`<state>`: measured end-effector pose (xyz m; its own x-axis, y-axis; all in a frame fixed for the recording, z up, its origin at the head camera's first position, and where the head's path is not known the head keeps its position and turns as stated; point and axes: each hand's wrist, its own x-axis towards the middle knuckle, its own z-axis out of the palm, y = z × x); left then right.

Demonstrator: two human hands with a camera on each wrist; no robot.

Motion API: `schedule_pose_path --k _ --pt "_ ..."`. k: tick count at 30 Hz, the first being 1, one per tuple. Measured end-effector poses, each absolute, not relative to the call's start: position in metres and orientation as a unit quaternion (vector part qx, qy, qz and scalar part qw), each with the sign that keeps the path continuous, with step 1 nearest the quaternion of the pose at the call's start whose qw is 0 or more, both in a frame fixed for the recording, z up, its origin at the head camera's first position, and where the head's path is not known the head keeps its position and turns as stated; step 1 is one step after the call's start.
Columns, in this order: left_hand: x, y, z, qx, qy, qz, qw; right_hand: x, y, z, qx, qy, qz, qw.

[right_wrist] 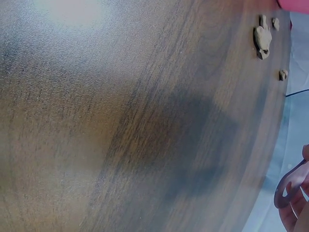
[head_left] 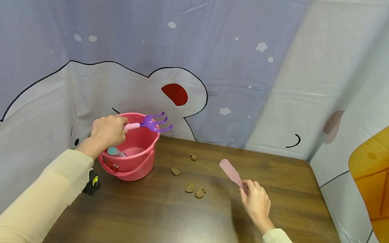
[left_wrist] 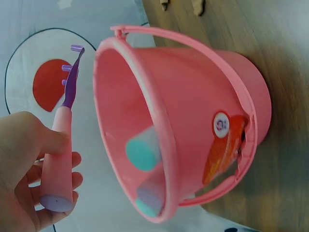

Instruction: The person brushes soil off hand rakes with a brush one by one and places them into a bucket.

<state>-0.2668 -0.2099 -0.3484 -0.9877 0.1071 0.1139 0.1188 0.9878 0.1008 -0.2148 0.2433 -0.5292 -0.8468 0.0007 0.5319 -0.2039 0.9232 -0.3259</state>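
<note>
My left hand [head_left: 109, 130] grips the pink handle of a small purple-headed toy rake [head_left: 154, 122], its prongs pointing right. It is held over the rim of a pink bucket [head_left: 137, 167]. Inside the bucket, two handles with teal ends [left_wrist: 144, 152] show in the left wrist view; what they belong to is hidden. On the right, my right hand [head_left: 257, 201] pinches a flat pink spatula [head_left: 230, 170] by its handle, above the table. The right wrist view shows the spatula's rounded handle end [right_wrist: 280, 202] with a hole in it.
Several small brown lumps [head_left: 189, 187] lie on the wooden table [head_left: 169, 232] between the bucket and the right hand. A printed curtain [head_left: 148, 25] hangs behind the table and at both sides. The bucket's handle [left_wrist: 231, 72] hangs down its near side.
</note>
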Motion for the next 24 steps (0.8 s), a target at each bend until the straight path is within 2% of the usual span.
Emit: schedule_pose_path --k 12,24 --pt "-0.264 -0.235 -0.347 -0.040 -0.998 -0.042 0.041 -0.213 0.244 -0.533 0.055 -0.942 0.190 0.272" --pt "-0.267 -0.241 -0.352 -0.021 -1.000 -0.018 0.003 -0.212 0.244 -0.535 0.051 -0.943 0.192 0.268"
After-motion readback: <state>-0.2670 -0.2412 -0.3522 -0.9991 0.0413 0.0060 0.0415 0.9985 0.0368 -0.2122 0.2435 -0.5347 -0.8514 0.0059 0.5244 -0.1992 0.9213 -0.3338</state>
